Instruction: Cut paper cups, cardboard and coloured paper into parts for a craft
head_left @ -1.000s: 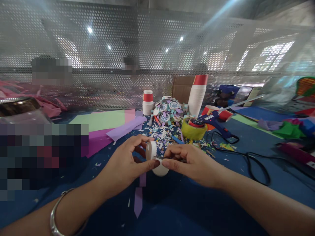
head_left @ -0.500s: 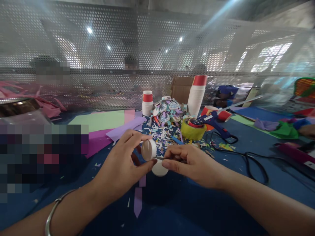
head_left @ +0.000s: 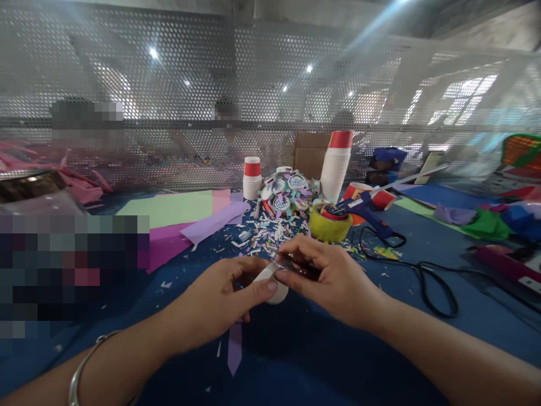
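Observation:
My left hand (head_left: pixel 220 299) is closed, pinching a small white paper cup piece (head_left: pixel 276 292) between thumb and fingers just above the blue table (head_left: pixel 338 349). My right hand (head_left: pixel 327 276) is closed round small scissors (head_left: pixel 284 263), whose shiny blade lies against the top of the white piece. The hands touch over the piece, which they largely hide. A silver bangle (head_left: pixel 78 369) is on my left wrist.
Paper scraps (head_left: pixel 270 231), a yellow tape roll (head_left: pixel 329 225), a blue glue gun (head_left: pixel 367 210) with a black cable (head_left: pixel 431 282), red-rimmed cup stacks (head_left: pixel 336 166), round decorated pieces (head_left: pixel 285 192) and coloured sheets (head_left: pixel 173 206) lie beyond. A purple strip (head_left: pixel 234 349) lies near me. A perforated screen (head_left: pixel 270 113) backs the table.
The white round flap that stood upright in my left fingers has come down flat. My right hand has shifted up and left over the piece, and both hands have drawn closer.

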